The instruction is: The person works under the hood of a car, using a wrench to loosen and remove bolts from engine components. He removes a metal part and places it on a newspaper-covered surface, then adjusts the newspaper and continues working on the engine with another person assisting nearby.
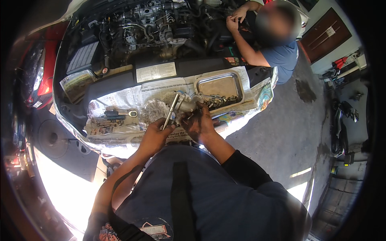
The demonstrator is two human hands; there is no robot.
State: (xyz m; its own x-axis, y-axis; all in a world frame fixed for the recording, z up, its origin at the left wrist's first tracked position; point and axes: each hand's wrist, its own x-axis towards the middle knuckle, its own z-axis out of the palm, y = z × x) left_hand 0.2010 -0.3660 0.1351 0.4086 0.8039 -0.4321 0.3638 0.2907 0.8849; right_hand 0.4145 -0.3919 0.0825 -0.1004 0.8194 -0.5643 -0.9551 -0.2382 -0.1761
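Observation:
My left hand (pixel 155 136) grips the handle of a long metal ratchet wrench (pixel 172 109) that points up and away from me. My right hand (pixel 198 123), smeared with dark grease, holds a grey metal engine part (pixel 185 104) at the wrench's head. Both hands hover over newspaper sheets (pixel 132 96) spread across the front of a car's open engine bay (pixel 148 28).
A steel tray (pixel 241 86) with several bolts and sockets lies on the newspaper at the right. More wrenches (pixel 116 114) rest on the paper at the left. Another person (pixel 277 48) in a blue shirt leans into the engine bay, both hands inside. Concrete floor lies at the right.

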